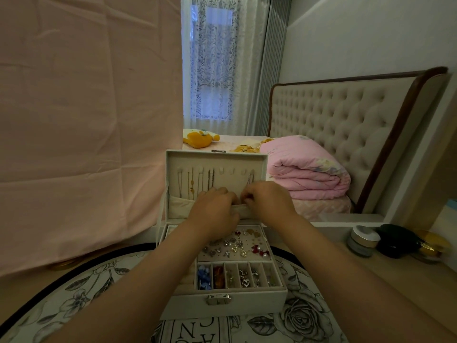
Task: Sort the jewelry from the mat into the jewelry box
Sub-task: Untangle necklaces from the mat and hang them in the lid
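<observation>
On the flowered mat (81, 293), jewelry box (222, 303) stands open, lid (215, 159) upright. Necklaces (191, 184) hang inside the lid; earrings (235, 243) fill the tray below. Left hand (214, 211) curled over the rim of the lid pocket (179, 205), gripping it. Right hand (268, 201) just beside, fingers bent tight under one hanging chain (251, 178); cannot tell whether it pinches it. Jars (362, 240) at right.

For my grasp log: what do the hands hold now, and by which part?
The left hand grips the top edge of the pocket in the jewelry box lid. The right hand pinches there too; what, I cannot tell.
</observation>
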`<state>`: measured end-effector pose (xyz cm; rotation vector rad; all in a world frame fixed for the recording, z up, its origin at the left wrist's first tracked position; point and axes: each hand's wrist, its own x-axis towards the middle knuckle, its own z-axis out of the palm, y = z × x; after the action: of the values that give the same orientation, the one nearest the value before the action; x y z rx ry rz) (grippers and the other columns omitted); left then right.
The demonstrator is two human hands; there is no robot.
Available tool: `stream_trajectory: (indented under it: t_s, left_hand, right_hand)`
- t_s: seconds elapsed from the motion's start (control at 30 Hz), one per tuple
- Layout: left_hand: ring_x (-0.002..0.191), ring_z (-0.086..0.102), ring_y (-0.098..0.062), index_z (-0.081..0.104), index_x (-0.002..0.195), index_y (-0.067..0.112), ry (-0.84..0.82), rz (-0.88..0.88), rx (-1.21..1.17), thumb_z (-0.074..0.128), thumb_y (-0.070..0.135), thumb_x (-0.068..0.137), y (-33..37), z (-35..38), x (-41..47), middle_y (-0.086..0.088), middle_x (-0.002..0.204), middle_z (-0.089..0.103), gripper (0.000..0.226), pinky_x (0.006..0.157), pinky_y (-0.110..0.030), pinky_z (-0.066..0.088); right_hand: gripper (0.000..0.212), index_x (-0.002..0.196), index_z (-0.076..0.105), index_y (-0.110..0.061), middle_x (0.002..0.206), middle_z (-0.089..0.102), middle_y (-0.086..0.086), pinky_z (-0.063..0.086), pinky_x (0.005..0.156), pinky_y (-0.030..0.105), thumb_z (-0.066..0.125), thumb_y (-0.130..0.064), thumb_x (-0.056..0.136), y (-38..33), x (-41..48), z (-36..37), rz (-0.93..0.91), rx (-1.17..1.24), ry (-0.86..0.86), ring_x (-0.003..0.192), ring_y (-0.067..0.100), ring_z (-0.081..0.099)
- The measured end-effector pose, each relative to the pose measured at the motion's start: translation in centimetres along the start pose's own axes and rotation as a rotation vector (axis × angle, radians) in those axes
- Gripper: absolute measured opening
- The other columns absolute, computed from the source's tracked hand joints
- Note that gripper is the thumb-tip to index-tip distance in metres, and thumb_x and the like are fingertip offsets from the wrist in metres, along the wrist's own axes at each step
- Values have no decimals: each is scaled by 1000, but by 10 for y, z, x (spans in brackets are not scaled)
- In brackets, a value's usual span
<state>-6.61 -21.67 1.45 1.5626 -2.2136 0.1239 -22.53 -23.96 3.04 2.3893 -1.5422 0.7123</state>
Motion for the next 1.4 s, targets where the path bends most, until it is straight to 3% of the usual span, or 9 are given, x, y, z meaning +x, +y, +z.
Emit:
stream_trajectory:
  t_s: [0.13, 0.27, 0.4, 0.6, 0.77, 0.93, 1.07, 1.23, 1.4]
  left_hand:
    - [111, 50, -18, 60, 127, 28, 10, 9, 3, 52, 39, 92, -1, -1, 0, 3, 119, 59, 38, 98, -37, 40]
    - [117, 48, -20, 55, 134, 27, -3, 11, 40, 50, 39, 93, -2, -2, -1, 1, 126, 57, 43, 100, -38, 37]
    - [121, 48, -21, 43, 145, 27, -6, 8, 25, 51, 41, 93, -1, -6, -10, -1, 134, 55, 54, 103, -40, 40]
    - [117, 49, -14, 49, 139, 31, 90, -9, -76, 56, 41, 92, -7, -34, -60, 7, 126, 58, 48, 98, -33, 40]
    - [88, 52, -4, 59, 119, 32, 134, -67, -131, 60, 36, 92, -30, -68, -134, 14, 103, 58, 28, 74, -23, 44]
    - [86, 57, -6, 62, 108, 34, 77, -230, -151, 61, 36, 91, -64, -86, -204, 14, 94, 61, 18, 77, -31, 51]
    - [80, 54, -2, 64, 96, 36, -38, -265, -121, 59, 29, 90, -82, -83, -248, 15, 95, 63, 10, 65, -17, 40]
    - [90, 56, -2, 72, 95, 39, -165, -201, -195, 67, 33, 86, -95, -71, -277, 15, 99, 61, 12, 79, -24, 50]
    - [100, 50, -6, 71, 104, 41, -127, -154, -199, 67, 38, 87, -97, -60, -287, 10, 104, 56, 18, 89, -31, 50]
  right_hand:
    - [33, 121, 69, -27, 116, 63, -1, 37, 68, 28, 55, -16, 93, 7, -8, 3, -49, -44, -110, 98, 24, 64]
    - [38, 130, 61, -21, 126, 46, 4, 45, 69, 33, 53, -19, 92, 7, -14, 6, -40, -13, -212, 95, 29, 62]
    - [45, 139, 51, -22, 135, 42, 3, 51, 78, 37, 53, -21, 94, -3, -18, -14, 10, 64, -157, 101, 29, 61]
    - [32, 128, 60, -28, 123, 54, -6, 51, 88, 38, 53, -26, 96, -48, -44, -51, 28, 191, -148, 106, 16, 58]
    - [29, 124, 63, -32, 117, 60, -11, 53, 90, 34, 56, -28, 96, -112, -81, -57, 8, 357, -248, 101, 9, 58]
    - [21, 111, 71, -30, 109, 68, -6, 55, 89, 36, 56, -27, 96, -185, -115, -43, -88, 495, -448, 96, 12, 63]
    - [23, 112, 73, -29, 111, 69, -4, 55, 88, 35, 60, -28, 93, -225, -131, -27, -139, 459, -579, 98, 14, 64]
    - [22, 104, 72, -23, 91, 64, -6, 51, 71, 28, 74, -33, 85, -238, -147, -14, -192, 311, -651, 82, 13, 60]
    - [19, 103, 74, -24, 89, 64, -13, 46, 71, 18, 78, -27, 85, -223, -153, -8, -70, 434, -659, 83, 4, 61]
